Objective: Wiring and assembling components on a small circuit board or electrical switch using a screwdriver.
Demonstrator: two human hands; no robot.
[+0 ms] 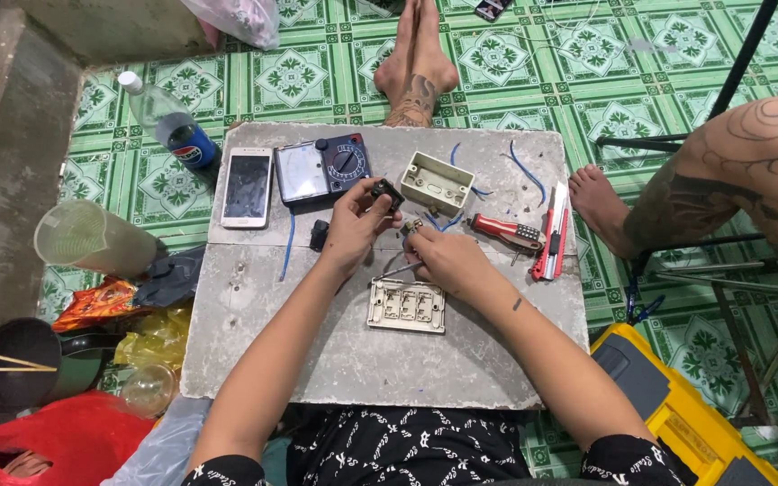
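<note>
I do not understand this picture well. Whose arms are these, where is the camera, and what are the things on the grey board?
There is only one picture, and it comes from a camera worn on a person's head, looking down. The two arms from the bottom edge belong to that person. The left hand holds up a small black part. The right hand holds a thin metal tool, seemingly a screwdriver. On the grey board lie a white switch plate, a beige box, a meter with a dial, a white phone, a red-handled screwdriver, a red cutter and blue wire pieces. The bare feet at the top belong to another person.
</note>
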